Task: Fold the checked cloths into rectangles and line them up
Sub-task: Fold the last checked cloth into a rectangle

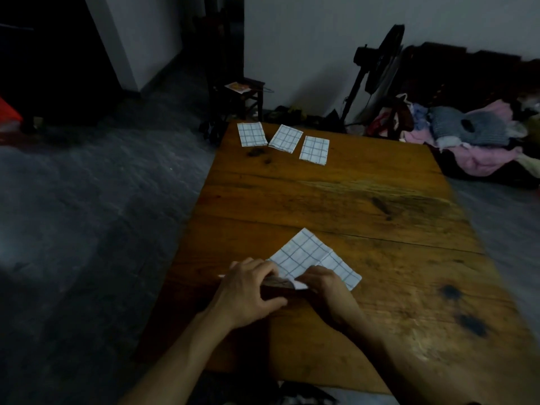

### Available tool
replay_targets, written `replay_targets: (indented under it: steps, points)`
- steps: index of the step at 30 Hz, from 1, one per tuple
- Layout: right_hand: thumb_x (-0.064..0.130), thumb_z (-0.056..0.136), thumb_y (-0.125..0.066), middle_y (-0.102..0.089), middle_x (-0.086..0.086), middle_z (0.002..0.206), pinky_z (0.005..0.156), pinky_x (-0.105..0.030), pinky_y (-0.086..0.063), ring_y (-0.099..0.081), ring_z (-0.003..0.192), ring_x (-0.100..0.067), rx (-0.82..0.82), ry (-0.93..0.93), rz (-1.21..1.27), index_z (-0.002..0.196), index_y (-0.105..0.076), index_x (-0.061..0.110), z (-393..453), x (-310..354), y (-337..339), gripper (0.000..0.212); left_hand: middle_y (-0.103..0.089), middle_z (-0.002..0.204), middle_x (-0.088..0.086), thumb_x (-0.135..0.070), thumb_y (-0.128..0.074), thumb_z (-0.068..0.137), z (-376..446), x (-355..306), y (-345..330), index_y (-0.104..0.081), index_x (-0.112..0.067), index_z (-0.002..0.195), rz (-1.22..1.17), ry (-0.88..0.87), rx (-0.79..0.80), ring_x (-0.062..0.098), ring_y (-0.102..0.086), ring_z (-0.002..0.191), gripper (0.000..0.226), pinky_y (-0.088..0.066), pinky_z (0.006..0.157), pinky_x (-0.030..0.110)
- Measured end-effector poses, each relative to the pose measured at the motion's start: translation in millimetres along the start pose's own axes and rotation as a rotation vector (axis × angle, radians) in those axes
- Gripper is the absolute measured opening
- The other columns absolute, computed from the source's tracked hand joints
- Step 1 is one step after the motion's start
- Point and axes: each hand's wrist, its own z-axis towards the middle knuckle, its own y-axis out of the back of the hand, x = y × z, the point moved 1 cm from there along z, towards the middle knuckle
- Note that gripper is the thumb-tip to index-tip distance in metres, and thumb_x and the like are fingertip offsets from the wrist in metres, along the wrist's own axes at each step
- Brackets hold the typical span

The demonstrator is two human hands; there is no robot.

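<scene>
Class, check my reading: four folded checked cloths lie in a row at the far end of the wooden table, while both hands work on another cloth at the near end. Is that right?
Not quite. The head view shows three folded cloths in the far row, not four: left, middle and right. The rest holds: the left hand and right hand work on another cloth at the near end of the wooden table.

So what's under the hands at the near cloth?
Both hands, left and right, cover the near corner of the checked cloth. A white folded edge shows between them. The fingers hide how the rest lies on the table.
</scene>
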Motion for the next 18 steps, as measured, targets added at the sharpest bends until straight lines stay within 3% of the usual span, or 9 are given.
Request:
replay_targets:
  steps: [5,8,13,18]
  points:
    - [0.022,0.091,-0.062,-0.065,0.008,0.115,0.088,-0.023,-0.052,-0.058,0.107,-0.002,-0.083,-0.113,0.027,0.114,-0.068,0.025,-24.5,-9.9,18.1,0.023,-0.055,0.108,-0.017,-0.036,-0.070,0.083,-3.0,30.5,-4.1,-0.058,-0.036,0.102,0.161,0.000,0.025,0.007,-0.048,0.106,0.022,-0.034,0.088,0.029]
    - [0.014,0.090,-0.068,-0.067,0.006,0.103,0.076,-0.015,-0.048,-0.060,0.094,-0.002,-0.150,-0.137,0.020,0.106,-0.072,0.021,-41.4,-8.1,30.2,0.018,-0.056,0.100,-0.014,-0.029,-0.067,0.087,-0.7,24.0,-5.0,-0.060,-0.032,0.093,0.155,-0.002,0.009,0.009,-0.049,0.099,0.010,-0.036,0.088,0.030]
    - [0.019,0.091,-0.066,-0.063,0.007,0.101,0.070,-0.014,-0.044,-0.058,0.088,-0.005,-0.176,-0.216,0.006,0.099,-0.072,0.019,-69.8,-12.0,48.8,0.010,-0.054,0.087,-0.015,-0.026,-0.067,0.087,-6.8,-4.6,-0.4,-0.050,-0.033,0.087,0.034,-0.037,-0.077,0.006,-0.050,0.083,0.018,-0.038,0.084,0.028]
    - [0.033,0.093,-0.056,-0.059,0.010,0.091,0.064,-0.028,-0.052,-0.056,0.081,-0.005,-0.261,-0.213,0.073,0.089,-0.064,0.027,-87.1,-18.9,67.6,0.011,-0.054,0.086,-0.015,-0.027,-0.065,0.089,-11.4,-31.4,11.3,-0.053,-0.032,0.088,0.046,-0.048,-0.124,0.004,-0.051,0.082,0.013,-0.038,0.085,0.029]
